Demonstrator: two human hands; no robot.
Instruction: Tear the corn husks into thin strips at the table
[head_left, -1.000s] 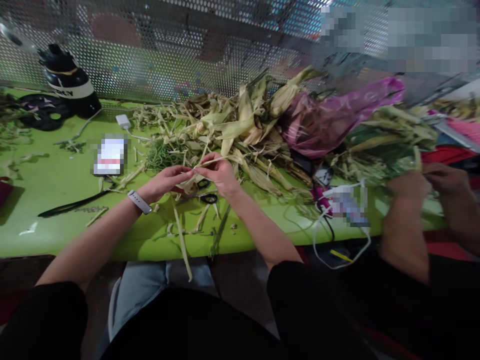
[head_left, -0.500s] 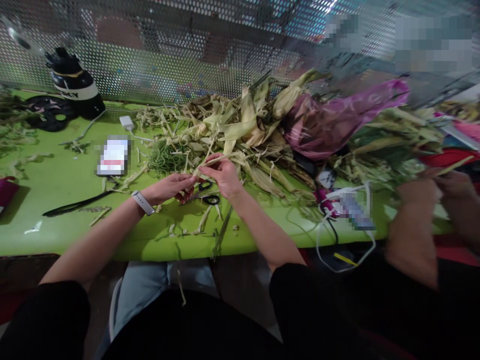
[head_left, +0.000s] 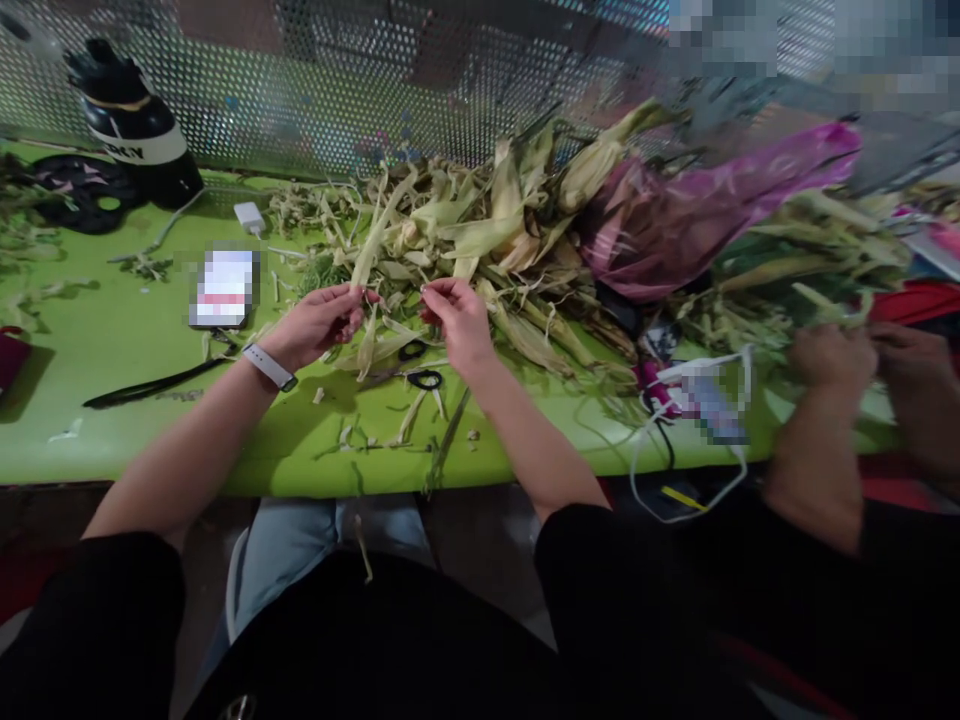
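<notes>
Thumb and fingers of my left hand [head_left: 321, 318] are closed on a pale corn husk strip [head_left: 375, 240], which rises above the hand and also hangs below it. My right hand [head_left: 463, 322] is a short way to the right, its thumb and forefinger pinched together. Whatever is in that pinch is too small to make out. Just below, between the hands, lie black-handled scissors [head_left: 425, 380], partly among loose scraps. A large heap of dry corn husks [head_left: 517, 235] spreads behind both hands.
On the green table [head_left: 247, 450] lie a phone [head_left: 223, 288], a black strap [head_left: 150, 385] and a white charger [head_left: 250, 217]. A black bottle [head_left: 142, 140] stands back left. Behind the heap's right side is a purple plastic bag [head_left: 660, 230]. Another person's hands [head_left: 832, 360] work at right.
My hands were together over a husk strip and are now apart. The left moved up and left with a strip. The view has shifted slightly, and the other person's hands have moved.
</notes>
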